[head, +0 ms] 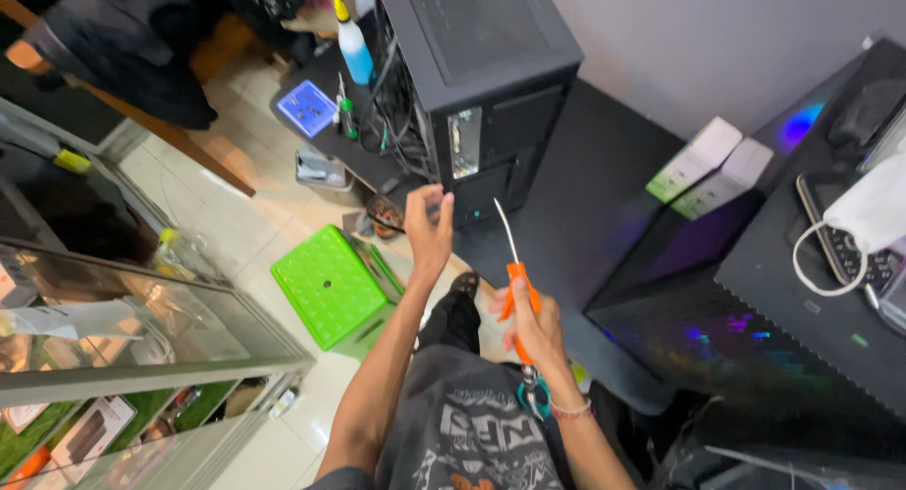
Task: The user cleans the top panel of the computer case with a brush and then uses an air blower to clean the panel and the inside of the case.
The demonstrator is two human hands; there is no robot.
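An orange-handled, thin-shafted screwdriver (514,282) is clamped in the right hand (533,325); the black tower computer case (491,84) is touched by the left hand (429,230), fingers curled together.

Head cam only, looks steeply down past torso, tilted; near hands, floor farther below.

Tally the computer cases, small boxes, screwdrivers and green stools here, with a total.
Computer cases: 2, upright and lying
White boxes: 2
Screwdrivers: 1, orange-handled, in right hand
Green stools: 1
Total: 6
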